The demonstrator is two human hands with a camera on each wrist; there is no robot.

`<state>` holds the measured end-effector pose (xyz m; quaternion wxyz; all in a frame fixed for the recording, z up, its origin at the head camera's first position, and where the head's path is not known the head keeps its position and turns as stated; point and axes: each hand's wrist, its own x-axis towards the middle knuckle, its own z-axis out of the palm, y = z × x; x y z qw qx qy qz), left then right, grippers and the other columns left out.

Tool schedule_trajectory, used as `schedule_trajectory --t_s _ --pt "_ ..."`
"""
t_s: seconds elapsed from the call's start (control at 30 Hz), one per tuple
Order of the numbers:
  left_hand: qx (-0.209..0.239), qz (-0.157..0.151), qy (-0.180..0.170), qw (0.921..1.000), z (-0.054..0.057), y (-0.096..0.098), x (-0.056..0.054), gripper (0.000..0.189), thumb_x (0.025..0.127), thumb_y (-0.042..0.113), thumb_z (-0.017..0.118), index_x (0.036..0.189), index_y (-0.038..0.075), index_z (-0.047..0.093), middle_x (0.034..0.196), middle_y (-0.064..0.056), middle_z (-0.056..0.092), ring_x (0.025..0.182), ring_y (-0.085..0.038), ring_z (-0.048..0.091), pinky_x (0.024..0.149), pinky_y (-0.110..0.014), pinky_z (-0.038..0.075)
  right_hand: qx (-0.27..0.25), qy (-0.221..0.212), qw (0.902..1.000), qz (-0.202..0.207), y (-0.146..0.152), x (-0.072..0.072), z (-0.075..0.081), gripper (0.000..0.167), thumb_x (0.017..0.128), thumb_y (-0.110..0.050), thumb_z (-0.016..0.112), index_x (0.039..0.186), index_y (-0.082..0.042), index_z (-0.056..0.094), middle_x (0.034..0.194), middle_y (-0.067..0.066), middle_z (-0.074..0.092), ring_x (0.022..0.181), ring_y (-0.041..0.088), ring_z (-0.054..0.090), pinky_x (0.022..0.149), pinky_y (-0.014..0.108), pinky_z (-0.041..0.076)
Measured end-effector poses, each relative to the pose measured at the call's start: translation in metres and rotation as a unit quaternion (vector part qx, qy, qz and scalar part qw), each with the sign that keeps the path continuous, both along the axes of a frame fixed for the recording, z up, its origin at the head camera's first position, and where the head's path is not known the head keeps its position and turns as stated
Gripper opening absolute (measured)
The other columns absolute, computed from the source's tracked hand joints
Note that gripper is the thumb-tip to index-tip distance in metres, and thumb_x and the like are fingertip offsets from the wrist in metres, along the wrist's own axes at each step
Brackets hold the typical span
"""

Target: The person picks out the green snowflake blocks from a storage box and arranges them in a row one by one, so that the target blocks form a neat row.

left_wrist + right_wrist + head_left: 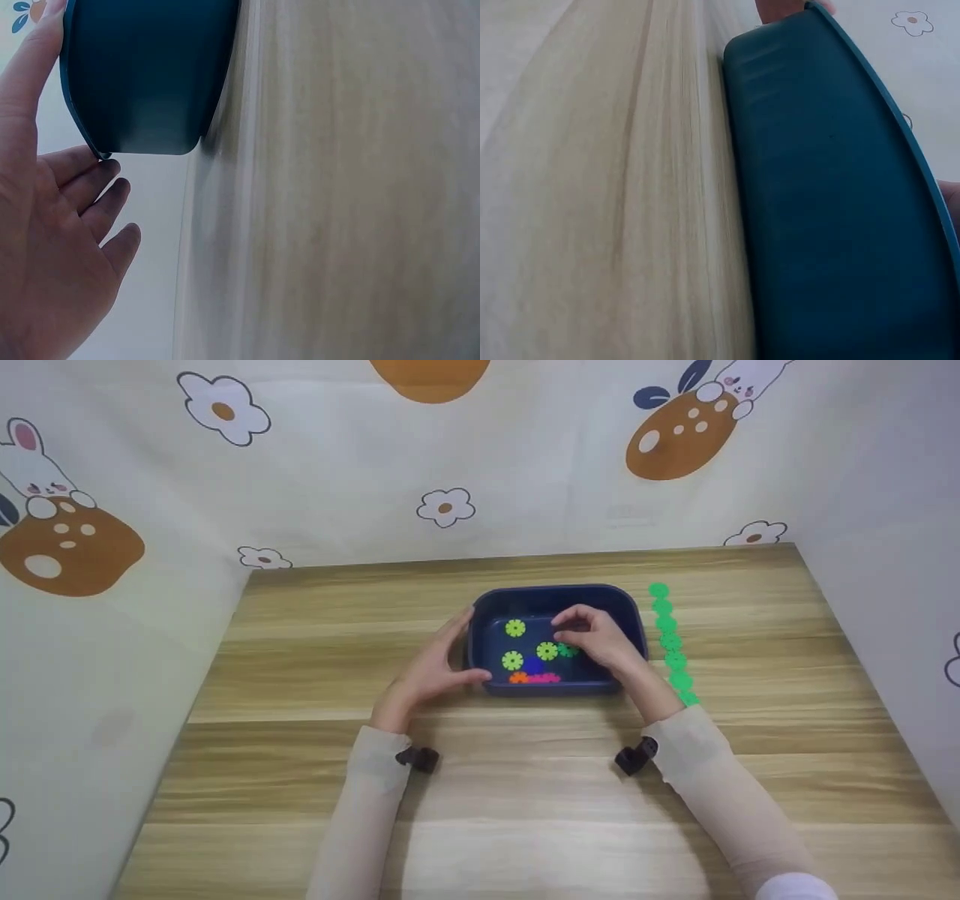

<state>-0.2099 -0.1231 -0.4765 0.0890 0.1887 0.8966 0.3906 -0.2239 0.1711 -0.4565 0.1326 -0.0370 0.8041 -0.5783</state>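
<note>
A dark blue plastic basin (pixel 555 690) sits on the table. My left hand (pixel 431 667) rests against its left end, thumb on the front rim and fingers spread along the side. The left wrist view shows this left hand (pixel 67 225) with its fingertips at the rim. Over the inside of the basin, my right hand (pixel 600 641) has thumb and forefinger bent and apart, nothing visible between them. Just below its thumb lies a dark green notched disc (pixel 568 650). Yellow-green discs (pixel 512 661), a blue disc (pixel 534 664), an orange disc (pixel 519 678) and pink discs (pixel 545 679) lie inside.
Right of the basin, a chain of several joined bright green discs (pixel 671 642) runs front to back, its near end by my right forearm. The wooden table (pixel 300 660) meets a printed cloth (pixel 337 472) at the back and sides.
</note>
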Motion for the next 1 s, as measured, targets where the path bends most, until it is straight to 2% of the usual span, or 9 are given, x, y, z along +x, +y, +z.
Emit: schedule_trajectory --t_s 0.17,0.27,0.43,0.57,0.67,0.8,0.9,1.0 --pt "0.001 0.002 -0.007 1.0 -0.0004 0.0001 0.0001 0.106 0.078 0.046 0.082 0.161 0.026 0.019 0.168 -0.004 0.019 0.155 -0.028 0.02 0.126 -0.05 0.02 0.051 -0.001 0.9987 -0.003 0.003 -0.0045 -0.0027 0.028 0.091 -0.008 0.07 0.116 0.004 0.063 0.12 0.018 0.064 0.094 0.009 0.063 0.081 0.018 0.051" --pt "0.002 0.004 -0.011 0.9999 -0.0006 0.0004 0.0003 0.106 0.079 0.046 0.082 0.161 0.028 0.018 0.168 -0.004 0.018 0.155 -0.028 0.02 0.126 -0.05 0.02 0.105 -0.004 0.9945 0.002 0.0032 -0.0068 -0.0044 0.033 0.089 -0.007 0.072 0.118 0.004 0.062 0.122 0.021 0.063 0.101 0.021 0.063 0.085 0.024 0.052" --pt "0.004 0.008 -0.017 0.9998 -0.0003 0.0005 0.0005 0.106 0.079 0.045 0.082 0.161 0.029 0.018 0.169 -0.004 0.017 0.155 -0.029 0.019 0.126 -0.052 0.019 0.213 0.011 0.9766 0.031 0.001 -0.0089 -0.0066 0.041 0.083 -0.003 0.075 0.121 0.004 0.062 0.123 0.025 0.06 0.114 0.035 0.057 0.101 0.043 0.049" --pt "0.002 0.006 -0.014 0.9999 0.0 0.0006 0.0004 0.106 0.079 0.044 0.082 0.161 0.028 0.017 0.169 -0.006 0.017 0.155 -0.029 0.018 0.126 -0.052 0.019 0.275 0.03 0.9598 0.047 -0.0008 -0.0091 -0.0079 0.035 0.08 0.0 0.077 0.113 0.003 0.066 0.113 0.022 0.064 0.108 0.033 0.058 0.099 0.044 0.049" --pt "-0.002 0.009 -0.013 0.9999 0.0006 0.0011 0.0007 0.106 0.079 0.044 0.082 0.161 0.029 0.017 0.168 -0.007 0.018 0.155 -0.029 0.019 0.126 -0.052 0.02 0.29 0.035 0.9552 0.046 -0.0017 -0.0092 -0.0084 0.031 0.078 0.0 0.078 0.107 0.003 0.068 0.103 0.019 0.066 0.098 0.029 0.059 0.093 0.042 0.05" --pt "-0.003 0.009 -0.01 0.9999 0.0007 0.0011 0.0006 0.106 0.079 0.045 0.083 0.161 0.028 0.017 0.168 -0.005 0.018 0.155 -0.029 0.02 0.126 -0.051 0.02 0.289 0.025 0.9563 0.037 -0.0026 -0.0088 -0.0077 0.031 0.078 -0.002 0.079 0.105 0.001 0.064 0.101 0.017 0.064 0.097 0.028 0.056 0.092 0.042 0.048" --pt "-0.001 0.005 -0.004 1.0 0.0002 0.0011 0.0003 0.106 0.078 0.043 0.083 0.161 0.026 0.019 0.168 -0.005 0.019 0.155 -0.029 0.02 0.126 -0.051 0.02 0.278 0.022 0.9598 0.031 -0.0025 -0.0087 -0.0075 0.03 0.079 -0.003 0.079 0.103 -0.002 0.062 0.103 0.018 0.065 0.099 0.03 0.058 0.092 0.042 0.049" --pt "-0.002 0.004 0.002 1.0 -0.0004 0.0016 0.0002 0.106 0.078 0.043 0.083 0.161 0.024 0.02 0.168 -0.005 0.019 0.155 -0.029 0.02 0.126 -0.051 0.02 0.25 0.023 0.9678 0.016 -0.001 -0.0082 -0.0069 0.025 0.081 -0.002 0.078 0.102 -0.004 0.063 0.102 0.017 0.068 0.093 0.027 0.063 0.086 0.038 0.053"
